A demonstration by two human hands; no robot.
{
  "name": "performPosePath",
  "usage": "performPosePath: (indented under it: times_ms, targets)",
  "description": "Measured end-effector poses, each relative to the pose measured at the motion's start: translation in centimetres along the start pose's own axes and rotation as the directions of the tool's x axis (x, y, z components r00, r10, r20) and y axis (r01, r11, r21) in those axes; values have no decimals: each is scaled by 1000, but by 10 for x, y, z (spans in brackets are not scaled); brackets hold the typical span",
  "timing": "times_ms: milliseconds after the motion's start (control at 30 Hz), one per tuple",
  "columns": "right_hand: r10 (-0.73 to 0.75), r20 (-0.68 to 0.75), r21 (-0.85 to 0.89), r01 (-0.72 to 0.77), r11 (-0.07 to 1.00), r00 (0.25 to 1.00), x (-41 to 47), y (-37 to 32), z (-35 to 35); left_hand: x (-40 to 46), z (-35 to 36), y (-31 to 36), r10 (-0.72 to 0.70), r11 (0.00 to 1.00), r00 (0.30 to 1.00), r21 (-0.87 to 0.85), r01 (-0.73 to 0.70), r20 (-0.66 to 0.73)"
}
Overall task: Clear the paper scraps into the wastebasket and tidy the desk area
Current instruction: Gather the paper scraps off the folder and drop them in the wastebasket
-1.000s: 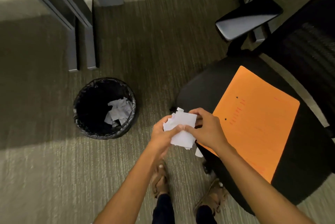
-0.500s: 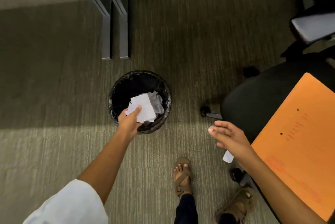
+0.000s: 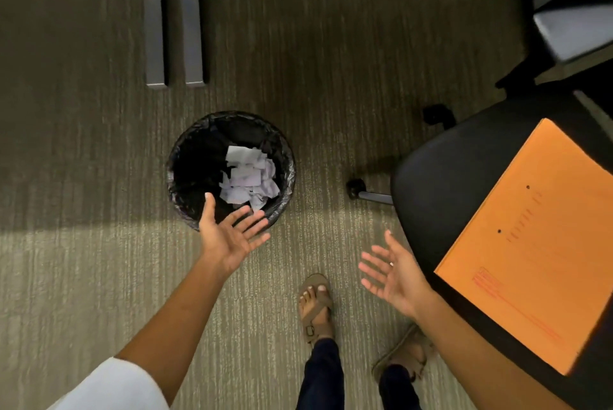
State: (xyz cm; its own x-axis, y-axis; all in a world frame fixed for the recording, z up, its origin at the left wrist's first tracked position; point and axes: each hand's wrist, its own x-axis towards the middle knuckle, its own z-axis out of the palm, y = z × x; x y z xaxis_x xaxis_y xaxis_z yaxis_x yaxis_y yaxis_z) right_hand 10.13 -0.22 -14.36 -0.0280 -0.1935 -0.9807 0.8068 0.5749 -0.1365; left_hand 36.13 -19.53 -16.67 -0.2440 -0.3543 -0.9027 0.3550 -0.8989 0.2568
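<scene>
A round black-lined wastebasket (image 3: 185, 160) stands on the carpet ahead of me, with white paper scraps (image 3: 248, 177) piled in its right half. My left hand (image 3: 229, 233) hovers at the basket's near rim, palm up, fingers spread, holding nothing. My right hand (image 3: 394, 273) is lower and to the right, also open and empty, close to the chair seat's front edge.
A black office chair (image 3: 441, 184) stands at the right with an orange folder (image 3: 530, 250) lying on its seat; its wheeled base (image 3: 356, 189) sticks out toward the basket. Grey desk legs (image 3: 175, 28) rise behind the basket. My sandalled feet (image 3: 315, 303) are below.
My left hand carried the paper scraps from the chair to the basket and let them go; they now lie inside. Both hands have opened. The view shifted left.
</scene>
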Motion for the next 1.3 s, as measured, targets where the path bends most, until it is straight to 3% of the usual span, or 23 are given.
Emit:
performPosePath:
  times_ms: [233,367,433,500,567,633,667,900,1033,1100,1200,1300]
  targets:
    - [80,-157,55,-72,996,984,31,28,-35,-1,8,-71,-145,988,988,-51,143,-49]
    - [96,-173,-79,-111,991,980,55,42,-46,0,1,-110,-241,968,963,35,247,-125]
    - [74,-216,-236,-126,964,974,67,49,-51,2,-3,-124,-274,960,951,25,280,-139]
    - [-15,-277,-529,-139,837,961,78,58,-60,7,-9,-136,-289,956,945,-6,292,-151]
    - [-146,-228,-845,-121,521,962,94,66,-77,18,-19,-148,-285,958,941,-28,284,-180]
    - [-164,-153,-962,-108,253,975,112,68,-91,30,-32,-159,-278,959,938,-11,282,-209]
    - [-162,-149,-974,-116,196,975,124,71,-100,37,-40,-167,-280,958,934,-7,286,-223]
    - [-256,-187,-976,-150,157,948,218,78,-138,89,-81,-203,-260,943,926,133,304,-275]
    - [-346,-291,-918,-158,364,892,265,78,-159,112,-94,-217,-206,897,938,329,295,-279]
    - [-383,-308,-908,-150,391,871,286,75,-167,123,-98,-222,-160,861,952,435,264,-261]
    - [-345,-334,-887,-169,429,877,309,76,-168,139,-105,-223,-152,860,957,445,251,-246]
    - [-361,-391,-816,-137,562,847,327,82,-166,147,-110,-224,-146,855,958,455,248,-247]
